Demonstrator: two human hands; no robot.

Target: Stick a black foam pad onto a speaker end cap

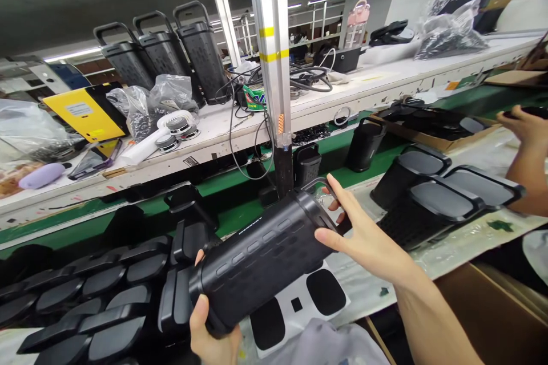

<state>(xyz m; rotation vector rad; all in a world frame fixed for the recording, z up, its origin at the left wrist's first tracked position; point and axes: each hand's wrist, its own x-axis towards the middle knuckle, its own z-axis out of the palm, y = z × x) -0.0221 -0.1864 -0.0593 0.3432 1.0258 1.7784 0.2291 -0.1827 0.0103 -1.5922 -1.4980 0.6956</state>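
Held tilted in front of me is a black portable speaker (265, 256) with a row of buttons and pale lettering along its side. My left hand (214, 331) grips its lower left end, thumb on the near edge. At the upper right end, my right hand (359, 228) holds the rim beside the carry handle, its thumb on the near side and its fingers partly hidden behind. Beneath the speaker lies a white sheet (296, 325) bearing black rounded pads (326, 292) and a small black square.
Many black speakers (105, 279) stand packed at the left; several more (445, 194) stand at the right. A white shelf (205, 151) with a metal post (274, 68) crosses ahead, carrying speakers, cables and bags. Another person's hand (528, 128) is at the far right, by a cardboard tray (466, 136).
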